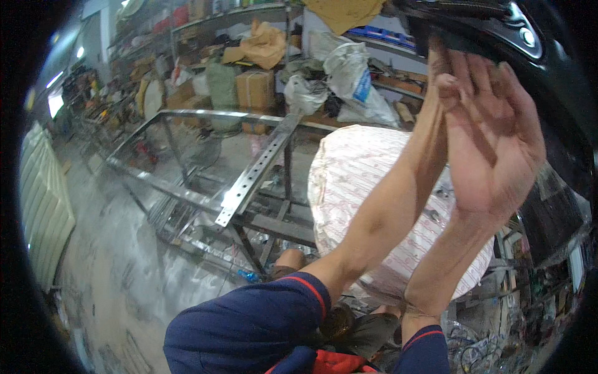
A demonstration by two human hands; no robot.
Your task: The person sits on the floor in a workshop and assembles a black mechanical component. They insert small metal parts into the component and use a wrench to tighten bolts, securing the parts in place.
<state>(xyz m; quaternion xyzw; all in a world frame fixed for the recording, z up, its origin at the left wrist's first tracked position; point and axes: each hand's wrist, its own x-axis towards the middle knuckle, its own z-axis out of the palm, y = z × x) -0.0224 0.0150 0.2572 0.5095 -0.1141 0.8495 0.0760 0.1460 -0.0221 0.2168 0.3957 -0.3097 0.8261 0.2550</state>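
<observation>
Both my arms reach up to the upper right, towards a glossy black object (554,68) with a bright round fitting. My right hand (492,124) shows its palm, fingers mostly stretched upward and one bent; the fingertips are at the dark underside, and whether they touch it I cannot tell. Just beside it, my left hand (438,59) is partly hidden behind the right hand, its fingers out of sight. Beneath my forearms stands a large rounded bulk under a white cover with pinkish print (349,168).
To the left stands a metal frame (180,190) with a perforated bar (258,168) across it. Shelves at the back hold a cardboard box (255,90) and white plastic bags (352,78). A pale ribbed panel (43,206) leans at far left. Clutter lies at lower right.
</observation>
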